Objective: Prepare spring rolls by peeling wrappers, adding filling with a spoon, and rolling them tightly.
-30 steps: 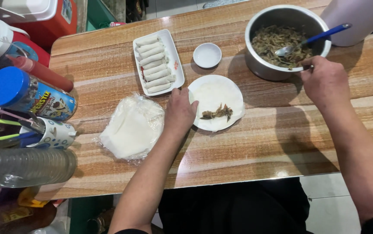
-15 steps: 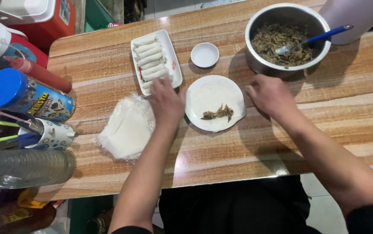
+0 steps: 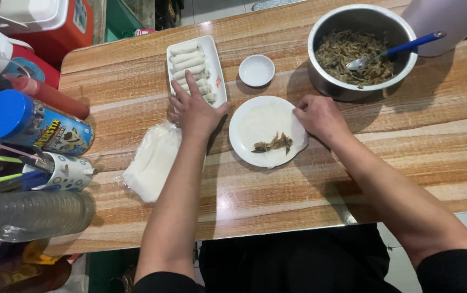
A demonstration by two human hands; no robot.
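**Wood-grain counter, two hands at the wrapper plate**

Striped brown wood covers our counter (image 3: 309,179), which ends at a pale tiled floor on the lower right. Along the left edge stand a blue-lidded canister (image 3: 33,127), a patterned cup (image 3: 65,172) and a clear bottle (image 3: 30,214) lying on its side; a red cooler (image 3: 54,24) sits beyond.

Our left hand (image 3: 194,108) lies flat and open, fingers spread over the near end of the white tray of rolls (image 3: 195,68), just above the stack of wrappers (image 3: 155,163). Our right hand (image 3: 320,116) is loosely curled, fingertips touching the right rim of the white plate (image 3: 266,130), which lies between both hands, holding a round wrapper with a little filling (image 3: 274,144). Behind it sit a small dish (image 3: 256,70) and a steel bowl (image 3: 361,51) with a blue-handled spoon (image 3: 396,51).
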